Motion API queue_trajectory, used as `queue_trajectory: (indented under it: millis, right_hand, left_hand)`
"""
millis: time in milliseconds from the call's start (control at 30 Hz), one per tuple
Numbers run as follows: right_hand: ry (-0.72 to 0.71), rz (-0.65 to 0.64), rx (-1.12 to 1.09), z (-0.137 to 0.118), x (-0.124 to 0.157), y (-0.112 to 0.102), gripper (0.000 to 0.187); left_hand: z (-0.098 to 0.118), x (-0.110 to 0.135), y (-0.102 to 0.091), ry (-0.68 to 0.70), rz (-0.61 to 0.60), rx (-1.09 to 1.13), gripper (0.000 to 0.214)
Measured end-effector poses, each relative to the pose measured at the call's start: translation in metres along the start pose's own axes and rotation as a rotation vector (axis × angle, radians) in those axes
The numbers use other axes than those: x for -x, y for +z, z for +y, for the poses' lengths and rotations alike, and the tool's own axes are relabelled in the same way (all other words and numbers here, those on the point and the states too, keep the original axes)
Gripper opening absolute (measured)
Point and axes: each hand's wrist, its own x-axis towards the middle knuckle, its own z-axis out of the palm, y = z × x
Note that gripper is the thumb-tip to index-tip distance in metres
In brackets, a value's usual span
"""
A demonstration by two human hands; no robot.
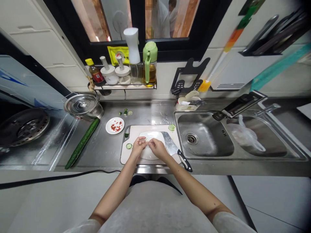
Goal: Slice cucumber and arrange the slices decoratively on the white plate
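Note:
Over a white plate [152, 156], my left hand [140, 144] and my right hand [155, 146] meet with fingertips pinched together. Something small and pale shows between them, too small to name. The plate rests on a cutting board [125, 158]. A kitchen knife [170, 143] lies to the right of my right hand, its black handle past the board's corner. Cucumber slices lie on the board: one slice [129, 146] at the left, several slices [171, 127] at the upper right. A dark green cucumber piece [126, 134] is near the board's handle slot.
A whole cucumber [82, 144] lies left, beside a lidded steel pot [84, 105]. A small plate [115, 132] holds red bits; cucumber scraps [125, 112] lie behind it. The sink [206, 142] is right, with a plastic bag [245, 136]. Bottles line a rack [125, 86].

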Motion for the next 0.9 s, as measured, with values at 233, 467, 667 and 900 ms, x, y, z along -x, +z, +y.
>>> queue_trajectory:
  millis: [233,467,667,900]
  right_hand:
    - [0.139,-0.024,0.001,0.027,-0.019,0.005,0.012]
    - [0.192,-0.015,0.143,0.042,-0.048,0.003,0.015]
    - [0.248,-0.044,0.288,0.04,-0.064,0.006,0.016]
    - [0.281,-0.087,0.344,0.035,-0.067,0.01,0.02]
  left_hand:
    - [-0.021,-0.032,0.007,0.013,0.013,-0.075,0.046]
    - [-0.029,-0.073,0.019,0.067,0.04,-0.231,0.032]
    - [-0.024,-0.088,0.022,0.143,0.122,-0.569,0.025]
    - [-0.018,-0.083,0.021,0.239,0.108,-0.8,0.027]
